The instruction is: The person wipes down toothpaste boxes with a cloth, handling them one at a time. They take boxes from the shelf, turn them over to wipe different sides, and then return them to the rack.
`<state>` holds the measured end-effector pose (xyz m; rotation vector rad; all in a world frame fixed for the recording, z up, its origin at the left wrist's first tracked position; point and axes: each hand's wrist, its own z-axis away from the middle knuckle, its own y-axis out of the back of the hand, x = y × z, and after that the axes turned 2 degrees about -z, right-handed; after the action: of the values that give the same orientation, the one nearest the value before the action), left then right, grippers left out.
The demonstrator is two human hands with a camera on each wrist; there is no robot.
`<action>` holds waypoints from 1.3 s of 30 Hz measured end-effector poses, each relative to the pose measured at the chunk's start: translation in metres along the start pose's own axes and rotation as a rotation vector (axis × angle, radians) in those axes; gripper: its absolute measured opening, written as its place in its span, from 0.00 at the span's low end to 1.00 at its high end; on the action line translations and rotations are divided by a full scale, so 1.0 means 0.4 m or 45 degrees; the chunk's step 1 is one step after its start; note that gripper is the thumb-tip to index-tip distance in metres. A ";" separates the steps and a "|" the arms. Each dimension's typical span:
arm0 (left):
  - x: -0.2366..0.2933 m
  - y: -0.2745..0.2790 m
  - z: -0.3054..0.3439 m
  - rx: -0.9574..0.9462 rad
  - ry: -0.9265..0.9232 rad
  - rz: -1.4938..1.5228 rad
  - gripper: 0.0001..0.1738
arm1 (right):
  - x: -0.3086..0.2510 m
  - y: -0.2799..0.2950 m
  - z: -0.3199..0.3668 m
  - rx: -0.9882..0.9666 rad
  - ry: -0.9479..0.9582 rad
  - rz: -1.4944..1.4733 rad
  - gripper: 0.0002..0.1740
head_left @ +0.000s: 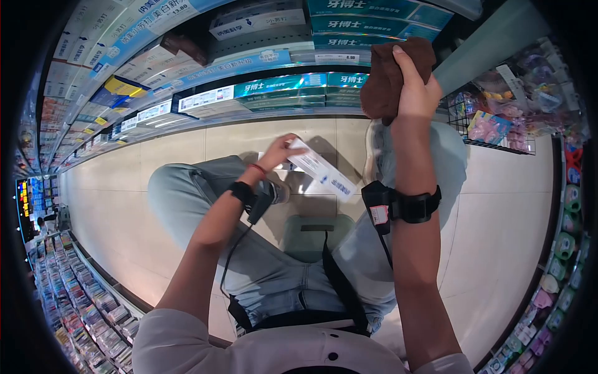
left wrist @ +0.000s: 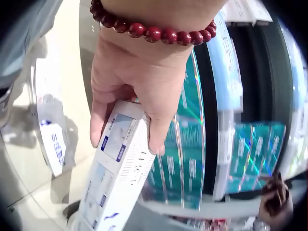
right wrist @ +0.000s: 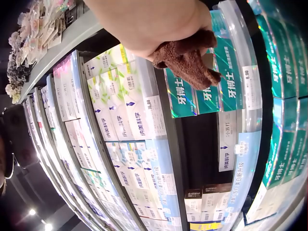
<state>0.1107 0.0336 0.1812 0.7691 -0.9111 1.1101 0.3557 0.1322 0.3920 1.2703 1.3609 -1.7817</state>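
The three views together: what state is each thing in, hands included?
Left hand: gripping the white box.
White box: held near one end, slanted.
Right hand: gripping the brown cloth.
Brown cloth: crumpled, raised by the shelves.
Second white box: lying on the floor.
Teal boxes: stacked on the shelves, a dark gap beside some.

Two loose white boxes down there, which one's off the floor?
The white box gripped in the left hand; the other box lies on the floor, no hand on it.
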 end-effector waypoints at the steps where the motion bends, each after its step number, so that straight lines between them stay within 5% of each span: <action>1: 0.013 0.052 0.015 -0.005 0.151 0.171 0.17 | -0.002 0.004 -0.002 -0.011 -0.013 0.006 0.21; 8: -0.113 0.237 0.095 0.215 0.566 0.839 0.28 | 0.002 0.009 -0.002 -0.040 -0.036 0.003 0.23; 14: -0.243 0.284 0.079 0.130 0.709 0.805 0.28 | 0.003 0.009 -0.003 -0.038 -0.032 0.045 0.23; 27: -0.295 0.264 0.019 0.157 0.892 0.969 0.27 | -0.008 0.004 0.002 -0.058 -0.064 0.003 0.24; 30: -0.290 0.248 0.023 0.278 0.789 0.871 0.26 | -0.007 0.001 0.001 -0.069 -0.068 -0.025 0.23; 39: -0.277 0.251 0.043 0.151 0.509 1.033 0.29 | -0.004 0.002 -0.001 -0.065 -0.069 -0.002 0.22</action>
<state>-0.0089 0.0016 0.0959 0.2252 -0.8268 1.9595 0.3573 0.1323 0.3932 1.1859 1.3693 -1.7583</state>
